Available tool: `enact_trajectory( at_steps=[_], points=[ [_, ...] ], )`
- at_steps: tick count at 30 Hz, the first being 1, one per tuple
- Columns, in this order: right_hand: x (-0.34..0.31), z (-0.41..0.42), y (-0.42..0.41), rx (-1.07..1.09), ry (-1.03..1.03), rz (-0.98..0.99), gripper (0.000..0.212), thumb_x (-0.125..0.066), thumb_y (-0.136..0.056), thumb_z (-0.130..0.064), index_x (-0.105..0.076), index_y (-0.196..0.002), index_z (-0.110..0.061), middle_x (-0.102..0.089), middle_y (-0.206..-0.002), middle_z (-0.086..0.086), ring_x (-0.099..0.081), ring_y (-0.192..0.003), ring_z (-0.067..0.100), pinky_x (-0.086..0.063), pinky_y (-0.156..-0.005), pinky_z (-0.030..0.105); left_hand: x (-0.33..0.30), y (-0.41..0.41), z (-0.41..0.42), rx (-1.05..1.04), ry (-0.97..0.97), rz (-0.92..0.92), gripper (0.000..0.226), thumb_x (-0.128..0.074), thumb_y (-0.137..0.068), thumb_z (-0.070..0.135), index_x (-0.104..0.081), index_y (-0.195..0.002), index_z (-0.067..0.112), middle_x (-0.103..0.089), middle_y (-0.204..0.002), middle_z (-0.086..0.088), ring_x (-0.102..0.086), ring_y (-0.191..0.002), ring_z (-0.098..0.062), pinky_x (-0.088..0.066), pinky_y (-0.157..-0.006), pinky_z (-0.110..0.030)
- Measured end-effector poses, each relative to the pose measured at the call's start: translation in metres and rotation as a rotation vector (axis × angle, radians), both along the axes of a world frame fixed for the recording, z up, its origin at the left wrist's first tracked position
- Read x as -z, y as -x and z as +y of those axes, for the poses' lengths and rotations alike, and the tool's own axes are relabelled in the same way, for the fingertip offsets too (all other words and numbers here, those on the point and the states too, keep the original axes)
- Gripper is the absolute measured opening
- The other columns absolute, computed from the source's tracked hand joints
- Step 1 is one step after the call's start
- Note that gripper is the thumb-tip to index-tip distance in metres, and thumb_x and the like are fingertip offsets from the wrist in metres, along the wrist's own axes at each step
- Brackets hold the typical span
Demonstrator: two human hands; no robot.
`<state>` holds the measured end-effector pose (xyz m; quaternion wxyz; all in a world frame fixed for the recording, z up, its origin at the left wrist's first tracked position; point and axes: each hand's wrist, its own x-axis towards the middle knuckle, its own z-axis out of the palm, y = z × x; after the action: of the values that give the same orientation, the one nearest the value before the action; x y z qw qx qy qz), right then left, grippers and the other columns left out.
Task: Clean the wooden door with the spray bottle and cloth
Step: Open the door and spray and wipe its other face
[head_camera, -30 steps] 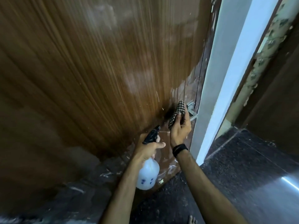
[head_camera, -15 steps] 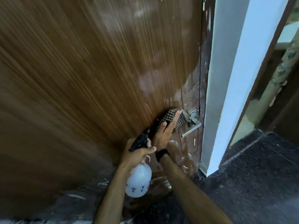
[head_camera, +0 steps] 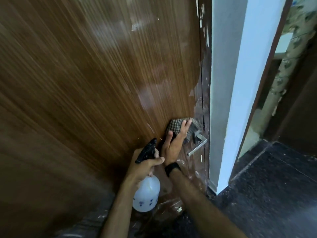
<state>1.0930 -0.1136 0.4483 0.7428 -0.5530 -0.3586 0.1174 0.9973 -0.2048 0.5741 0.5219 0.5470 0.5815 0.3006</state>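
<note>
**Right palm flat on cloth, left holds sprayer**

Right hand [head_camera: 173, 143] presses the checked cloth [head_camera: 178, 125] against the wooden door [head_camera: 89, 79], fingers straight and spread over the fabric, black wristband [head_camera: 172, 168] at the wrist. Metal lever handle [head_camera: 197, 146] sits just right of that hand, touching the cloth's edge. Left hand [head_camera: 145, 169], just left and below, has fingers curled round the neck of the spray bottle [head_camera: 146, 194]; black nozzle points up at the door, white body hangs beneath. White frame post [head_camera: 228, 93] further right, dark floor [head_camera: 267, 194] below
</note>
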Motion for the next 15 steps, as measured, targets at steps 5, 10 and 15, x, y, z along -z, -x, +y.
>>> enact_trajectory(
  at_steps=[5,10,15],
  points=[
    [-0.008,-0.001,-0.007,-0.01,0.004,0.058,0.066,-0.033,-0.105,-0.051,-0.015,-0.159,-0.017,-0.003,-0.169,0.009,-0.006,-0.156,0.025,-0.019,-0.119,0.063,-0.003,-0.007,0.008,0.057,-0.006,-0.005,0.022,-0.071,-0.088,-0.002,-0.056,-0.077,0.009,-0.044,-0.045,0.006,-0.032,-0.036,-0.011,-0.033,-0.041,-0.022],
    [-0.067,0.016,-0.047,0.053,-0.056,-0.004,0.072,-0.042,-0.104,-0.042,-0.01,-0.16,-0.01,-0.01,-0.168,0.008,-0.011,-0.155,0.022,-0.02,-0.122,0.056,-0.006,-0.012,0.018,0.094,-0.038,-0.008,0.02,-0.072,-0.089,-0.001,-0.058,-0.08,0.009,-0.048,-0.047,0.008,-0.034,-0.038,-0.01,-0.034,-0.044,-0.023],
    [-0.033,0.005,-0.031,0.06,-0.077,-0.045,0.062,-0.042,-0.106,-0.032,-0.013,-0.158,-0.018,-0.012,-0.168,0.007,-0.012,-0.155,0.025,-0.021,-0.122,0.056,-0.014,-0.023,0.031,0.175,-0.066,-0.037,0.022,-0.071,-0.089,-0.001,-0.056,-0.077,0.01,-0.049,-0.051,0.006,-0.033,-0.039,-0.011,-0.034,-0.043,-0.023]
  ],
)
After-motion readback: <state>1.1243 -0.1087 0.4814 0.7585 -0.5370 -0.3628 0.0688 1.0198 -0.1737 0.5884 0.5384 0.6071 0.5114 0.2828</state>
